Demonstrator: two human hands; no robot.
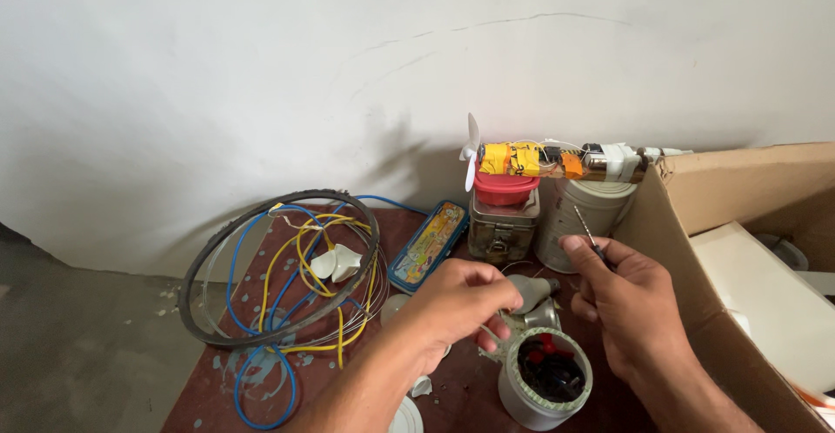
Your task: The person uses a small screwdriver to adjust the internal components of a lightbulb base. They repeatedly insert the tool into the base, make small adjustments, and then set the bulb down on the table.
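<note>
Closed in a tight pinch, thumb against fingertips of the right hand (622, 298), around a thin metal bit (587, 229), with its tip slanting up and away from the palm. Just to the left of that, the left hand (457, 303), fingers drawn shut on a small pale piece (496, 335), too small to tell its kind. Between the two hands, nearly touching both, a grey bulb-shaped part (532, 292). Directly below the grips, a round white tub (545, 376) filled with dark bits and a few red ones. Judging by the poses, mid-way through bringing bit and piece together; calls next for a steady left pinch and a slow, well-aimed tip, without knocking the tub. Beyond the knuckles, a metal tin (503, 224) topped by a red-lidded pot (504, 188), and across those a taped home-made fan (522, 159) with a white propeller (471, 150), resting also on a white can (584, 211). Right of the right hand, an open cardboard box (739, 198). Left of the left hand, a blue pencil case (428, 243), then well apart a dark ring (278, 268) tangled with blue and yellow wires (300, 263), all on a reddish table (217, 389).
</note>
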